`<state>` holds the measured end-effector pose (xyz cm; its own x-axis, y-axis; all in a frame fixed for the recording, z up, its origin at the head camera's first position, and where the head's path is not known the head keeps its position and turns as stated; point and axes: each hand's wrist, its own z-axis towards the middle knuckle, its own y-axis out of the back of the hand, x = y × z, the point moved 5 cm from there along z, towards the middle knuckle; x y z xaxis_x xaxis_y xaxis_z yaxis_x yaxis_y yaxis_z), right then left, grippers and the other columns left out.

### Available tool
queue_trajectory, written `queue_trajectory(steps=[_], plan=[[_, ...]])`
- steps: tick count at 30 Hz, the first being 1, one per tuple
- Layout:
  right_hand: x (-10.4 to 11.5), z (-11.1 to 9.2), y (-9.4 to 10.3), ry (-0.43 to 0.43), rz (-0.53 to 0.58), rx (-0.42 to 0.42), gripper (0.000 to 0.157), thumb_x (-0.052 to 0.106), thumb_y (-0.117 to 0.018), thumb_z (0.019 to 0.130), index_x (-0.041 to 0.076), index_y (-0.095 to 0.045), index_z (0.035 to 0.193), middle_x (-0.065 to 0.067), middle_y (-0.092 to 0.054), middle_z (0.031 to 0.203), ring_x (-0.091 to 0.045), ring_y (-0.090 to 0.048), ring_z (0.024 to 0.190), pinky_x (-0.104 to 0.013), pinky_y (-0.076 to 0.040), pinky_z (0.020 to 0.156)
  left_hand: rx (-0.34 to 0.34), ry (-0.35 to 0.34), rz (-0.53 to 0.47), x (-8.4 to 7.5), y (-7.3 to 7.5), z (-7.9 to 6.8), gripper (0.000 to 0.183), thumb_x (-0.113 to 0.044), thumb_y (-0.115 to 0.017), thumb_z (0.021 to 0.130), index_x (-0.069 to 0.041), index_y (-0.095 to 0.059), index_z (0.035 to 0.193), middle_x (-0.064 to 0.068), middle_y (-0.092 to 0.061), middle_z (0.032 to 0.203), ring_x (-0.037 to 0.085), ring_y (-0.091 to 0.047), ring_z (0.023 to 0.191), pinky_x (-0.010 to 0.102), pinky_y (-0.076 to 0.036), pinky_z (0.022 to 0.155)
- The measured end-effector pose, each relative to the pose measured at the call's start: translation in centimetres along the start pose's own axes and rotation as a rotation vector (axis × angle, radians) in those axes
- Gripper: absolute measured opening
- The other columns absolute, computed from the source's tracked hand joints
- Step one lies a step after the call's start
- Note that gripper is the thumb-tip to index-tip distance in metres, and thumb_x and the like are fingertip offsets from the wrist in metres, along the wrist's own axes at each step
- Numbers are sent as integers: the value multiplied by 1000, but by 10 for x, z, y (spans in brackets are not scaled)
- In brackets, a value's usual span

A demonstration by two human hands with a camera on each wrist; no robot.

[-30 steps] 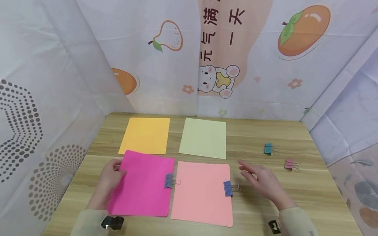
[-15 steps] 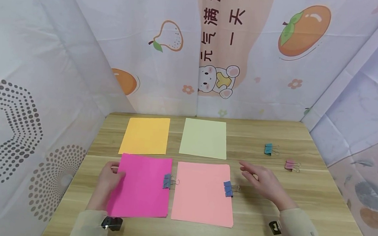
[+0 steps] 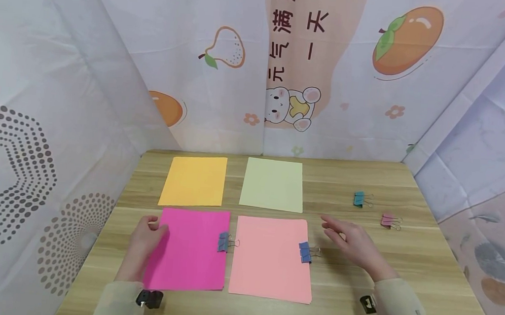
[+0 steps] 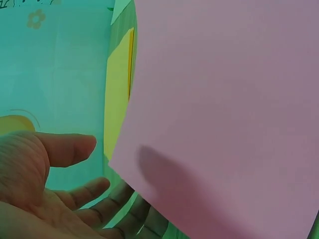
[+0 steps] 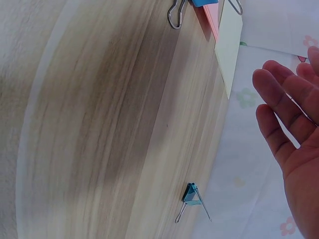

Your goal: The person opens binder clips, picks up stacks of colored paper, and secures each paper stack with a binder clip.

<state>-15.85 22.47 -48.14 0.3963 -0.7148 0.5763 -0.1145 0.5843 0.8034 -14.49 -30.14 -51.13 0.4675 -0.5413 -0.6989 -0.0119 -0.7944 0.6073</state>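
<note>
Left hand (image 3: 145,240) pinches the limp, feather-light magenta sheet (image 3: 189,249) by its left edge, best lifted there; right hand (image 3: 354,244) hovers with a wide, empty grip

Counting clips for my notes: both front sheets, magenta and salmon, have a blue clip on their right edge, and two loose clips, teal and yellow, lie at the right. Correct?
Nearly. By the head view, the loose clips are a teal clip and a pink clip, not yellow. The rest holds.
</note>
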Motion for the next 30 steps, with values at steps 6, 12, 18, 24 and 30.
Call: queue_trajectory(steps=[6, 12, 18, 24, 30], plan=[[-1, 0, 0, -6, -2, 2, 39, 16, -63, 103, 7, -62, 140, -8, -76, 116, -25, -73, 102, -46, -58, 84, 7, 4, 26, -2, -2, -1, 62, -26, -51, 103, 11, -33, 149, 34, -45, 140, 49, -48, 128, 58, -44, 104], [-1, 0, 0, 6, -9, -1, 39, 16, -63, 102, 7, -62, 140, -7, -76, 115, -24, -73, 101, -47, -58, 85, 23, -12, 50, -9, -4, -3, 60, -26, -51, 103, 10, -36, 149, 35, -41, 145, 52, -44, 133, 61, -42, 106], [-1, 0, 0, -5, -4, 6, 39, 16, -63, 103, 7, -62, 140, -8, -76, 116, -25, -73, 102, -47, -58, 85, 25, -65, 102, -17, -8, -3, 57, -25, -52, 104, 9, -39, 148, 35, -40, 147, 53, -43, 134, 62, -42, 106], [0, 0, 1, -11, -10, 7, 39, 15, -63, 102, 6, -62, 140, -8, -76, 116, -25, -73, 102, -47, -58, 85, 14, -124, 124, -28, -13, -2, 55, -24, -54, 103, 7, -42, 147, 33, -43, 146, 53, -43, 135, 63, -40, 106], [0, 0, 2, -24, -18, 5, 38, 15, -63, 102, 7, -62, 139, -8, -76, 115, -26, -73, 101, -48, -58, 85, 31, -182, 110, -40, -22, 0, 55, -24, -56, 103, 7, -43, 147, 33, -43, 147, 53, -41, 137, 63, -40, 107]])
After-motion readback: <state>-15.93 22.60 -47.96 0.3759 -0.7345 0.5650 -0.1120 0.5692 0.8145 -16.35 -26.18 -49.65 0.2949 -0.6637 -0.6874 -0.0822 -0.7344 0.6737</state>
